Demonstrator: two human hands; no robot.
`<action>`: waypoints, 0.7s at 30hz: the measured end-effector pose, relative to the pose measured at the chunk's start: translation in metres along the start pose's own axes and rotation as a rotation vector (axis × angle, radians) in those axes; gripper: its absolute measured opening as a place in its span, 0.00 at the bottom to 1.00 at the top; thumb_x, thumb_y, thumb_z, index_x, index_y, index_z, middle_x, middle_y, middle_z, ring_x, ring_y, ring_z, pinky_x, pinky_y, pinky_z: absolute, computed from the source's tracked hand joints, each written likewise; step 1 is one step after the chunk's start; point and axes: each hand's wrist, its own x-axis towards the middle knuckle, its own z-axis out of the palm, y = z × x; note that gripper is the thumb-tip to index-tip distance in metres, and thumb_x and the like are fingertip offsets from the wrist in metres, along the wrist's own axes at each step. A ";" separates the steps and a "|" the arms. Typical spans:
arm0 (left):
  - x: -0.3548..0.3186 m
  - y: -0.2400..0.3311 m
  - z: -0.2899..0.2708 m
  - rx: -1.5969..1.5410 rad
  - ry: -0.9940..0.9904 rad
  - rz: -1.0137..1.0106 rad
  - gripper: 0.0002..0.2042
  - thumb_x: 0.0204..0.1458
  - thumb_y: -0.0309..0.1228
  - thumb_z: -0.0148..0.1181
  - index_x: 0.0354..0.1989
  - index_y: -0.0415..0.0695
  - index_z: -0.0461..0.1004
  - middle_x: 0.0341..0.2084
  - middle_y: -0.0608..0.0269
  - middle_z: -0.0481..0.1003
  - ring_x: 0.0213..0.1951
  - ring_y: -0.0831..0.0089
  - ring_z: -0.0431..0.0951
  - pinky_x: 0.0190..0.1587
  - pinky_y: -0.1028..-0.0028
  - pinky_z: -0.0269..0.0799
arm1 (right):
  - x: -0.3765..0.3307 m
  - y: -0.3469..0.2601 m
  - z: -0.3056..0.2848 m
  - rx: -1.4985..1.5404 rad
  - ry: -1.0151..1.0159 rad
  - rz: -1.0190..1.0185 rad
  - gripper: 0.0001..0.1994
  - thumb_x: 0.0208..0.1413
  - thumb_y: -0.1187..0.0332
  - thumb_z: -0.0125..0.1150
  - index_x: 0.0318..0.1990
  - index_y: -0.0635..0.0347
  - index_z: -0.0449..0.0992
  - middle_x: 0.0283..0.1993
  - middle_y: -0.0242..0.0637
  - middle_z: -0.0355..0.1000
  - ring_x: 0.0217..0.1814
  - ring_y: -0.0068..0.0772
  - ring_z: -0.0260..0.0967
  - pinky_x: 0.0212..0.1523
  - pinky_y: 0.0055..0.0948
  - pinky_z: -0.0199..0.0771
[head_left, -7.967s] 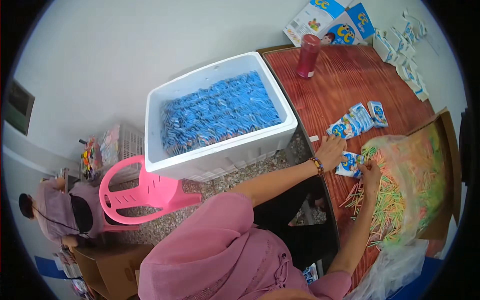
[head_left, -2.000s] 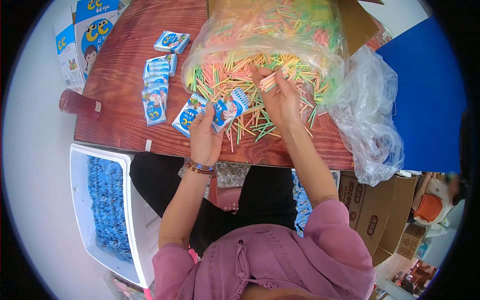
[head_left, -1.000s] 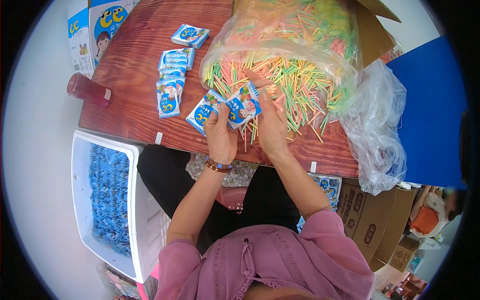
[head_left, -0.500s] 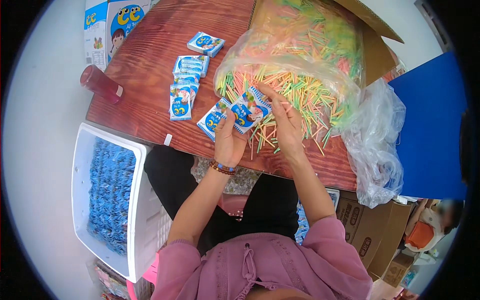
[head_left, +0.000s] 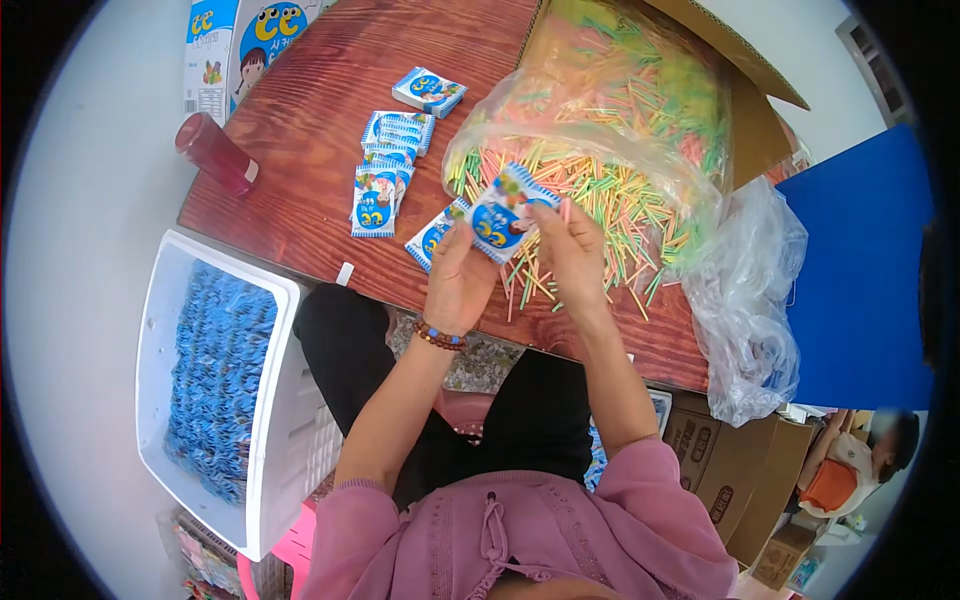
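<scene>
Between my hands is a small blue-and-white packet (head_left: 497, 228), tilted up over the table. My left hand (head_left: 458, 285) closes on its left edge, thumb on top. My right hand (head_left: 572, 252) pinches its right edge; a short pink stick (head_left: 566, 210) shows at those fingers. A second packet (head_left: 430, 243) lies partly under my left fingers; whether they grip it cannot be made out. Beyond my right hand, many thin pink, yellow and green sticks (head_left: 610, 205) spill from a clear plastic bag (head_left: 480, 125). Several similar packets (head_left: 375, 205) overlap on the table to the left.
The red-brown wooden table (head_left: 300, 140) carries a pink bottle (head_left: 215, 155) and an open cardboard box (head_left: 760, 150) around the bag. A white bin (head_left: 150, 350) of blue packets stands at lower left. Crumpled plastic (head_left: 750, 310) hangs over the right edge. Another person (head_left: 850, 465) is at far right.
My right hand has shifted its fingers from the packet's upper corner down to its right edge. The packet has turned slightly more upright. The whole view has shifted a little.
</scene>
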 end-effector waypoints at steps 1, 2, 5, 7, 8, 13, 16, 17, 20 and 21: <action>0.000 0.005 0.005 0.001 0.004 -0.002 0.17 0.61 0.36 0.50 0.52 0.37 0.68 0.51 0.58 0.72 0.53 0.67 0.72 0.58 0.65 0.66 | 0.001 -0.002 -0.008 0.022 -0.040 0.021 0.08 0.61 0.65 0.55 0.36 0.60 0.74 0.16 0.17 0.57 0.15 0.07 0.46 0.16 0.16 0.45; -0.002 0.014 0.008 0.120 -0.048 0.034 0.16 0.61 0.34 0.51 0.52 0.36 0.68 0.51 0.57 0.72 0.53 0.69 0.72 0.57 0.67 0.66 | 0.002 -0.006 -0.012 -0.043 -0.034 0.049 0.08 0.60 0.65 0.56 0.32 0.59 0.75 0.14 0.16 0.55 0.15 0.07 0.46 0.16 0.16 0.43; -0.001 0.032 0.016 0.463 -0.093 0.054 0.15 0.58 0.28 0.55 0.52 0.36 0.69 0.47 0.58 0.74 0.47 0.75 0.74 0.50 0.75 0.70 | 0.011 -0.010 -0.014 -0.144 -0.121 0.008 0.08 0.60 0.65 0.57 0.32 0.59 0.75 0.15 0.16 0.55 0.15 0.08 0.46 0.16 0.17 0.43; 0.001 0.039 0.016 0.769 -0.077 0.020 0.14 0.54 0.23 0.58 0.49 0.36 0.72 0.40 0.63 0.77 0.40 0.81 0.75 0.43 0.79 0.72 | 0.014 -0.004 -0.013 -0.148 -0.152 0.017 0.08 0.60 0.66 0.57 0.31 0.59 0.75 0.15 0.16 0.56 0.16 0.07 0.46 0.17 0.16 0.43; 0.001 0.042 0.011 0.824 -0.041 0.002 0.11 0.51 0.23 0.62 0.43 0.37 0.75 0.34 0.67 0.78 0.34 0.84 0.76 0.37 0.82 0.72 | 0.014 -0.004 -0.011 -0.138 -0.199 0.013 0.08 0.60 0.66 0.57 0.31 0.58 0.75 0.16 0.16 0.57 0.16 0.07 0.46 0.17 0.16 0.43; -0.009 0.068 0.005 0.845 0.069 0.048 0.07 0.52 0.24 0.62 0.39 0.37 0.77 0.31 0.69 0.78 0.31 0.87 0.74 0.33 0.83 0.69 | 0.035 0.004 0.008 -0.230 -0.434 0.115 0.09 0.59 0.67 0.56 0.33 0.63 0.75 0.25 0.23 0.69 0.28 0.10 0.60 0.27 0.19 0.60; -0.015 0.104 -0.010 1.044 0.179 0.086 0.07 0.50 0.24 0.63 0.37 0.38 0.77 0.29 0.69 0.78 0.30 0.86 0.74 0.32 0.83 0.71 | 0.055 0.031 0.042 -0.333 -0.491 0.010 0.10 0.58 0.64 0.57 0.32 0.62 0.77 0.22 0.23 0.67 0.25 0.12 0.60 0.24 0.20 0.58; -0.014 0.117 -0.013 1.037 0.215 0.051 0.07 0.51 0.24 0.62 0.37 0.37 0.77 0.29 0.67 0.78 0.30 0.85 0.75 0.32 0.82 0.71 | 0.061 0.035 0.054 -0.463 -0.521 -0.071 0.11 0.57 0.64 0.58 0.31 0.64 0.77 0.22 0.26 0.69 0.26 0.14 0.62 0.24 0.22 0.60; -0.006 0.161 -0.043 1.154 0.292 0.041 0.11 0.51 0.25 0.62 0.42 0.35 0.75 0.32 0.60 0.79 0.33 0.78 0.78 0.36 0.78 0.73 | 0.071 0.048 0.102 -0.384 -0.506 0.004 0.14 0.56 0.63 0.57 0.31 0.67 0.77 0.23 0.34 0.71 0.27 0.19 0.65 0.27 0.28 0.63; -0.002 0.168 -0.050 1.156 0.298 0.046 0.11 0.51 0.25 0.62 0.42 0.35 0.75 0.32 0.60 0.79 0.33 0.78 0.78 0.36 0.78 0.73 | 0.078 0.053 0.112 -0.431 -0.473 0.038 0.14 0.56 0.62 0.57 0.31 0.67 0.77 0.23 0.37 0.72 0.26 0.21 0.66 0.27 0.30 0.63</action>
